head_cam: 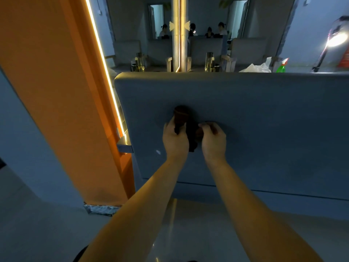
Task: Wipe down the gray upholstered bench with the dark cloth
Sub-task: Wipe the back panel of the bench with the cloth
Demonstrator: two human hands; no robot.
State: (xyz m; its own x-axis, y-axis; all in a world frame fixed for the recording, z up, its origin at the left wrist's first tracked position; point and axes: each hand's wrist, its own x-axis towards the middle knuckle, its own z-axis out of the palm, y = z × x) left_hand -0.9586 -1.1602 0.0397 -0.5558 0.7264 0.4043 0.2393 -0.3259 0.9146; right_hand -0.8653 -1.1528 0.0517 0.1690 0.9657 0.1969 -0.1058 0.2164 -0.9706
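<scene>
The gray upholstered bench (pixel 264 114) fills the middle and right of the view, its broad padded panel facing me. A dark cloth (pixel 186 121) is bunched up in front of that panel, between my two hands. My left hand (pixel 175 138) grips the cloth's left side. My right hand (pixel 213 138) pinches its right side, fingers curled. Both forearms reach forward from the bottom of the view. A small pale speck (pixel 158 152) shows on the panel to the left of my left hand.
An orange pillar (pixel 62 91) with a lit strip stands close on the left. Behind the bench top are a green spray bottle (pixel 281 67), a white plastic bag (pixel 256 68) and metal fittings. A bright lamp (pixel 337 39) shines at far right. People sit in the background. Pale floor lies below.
</scene>
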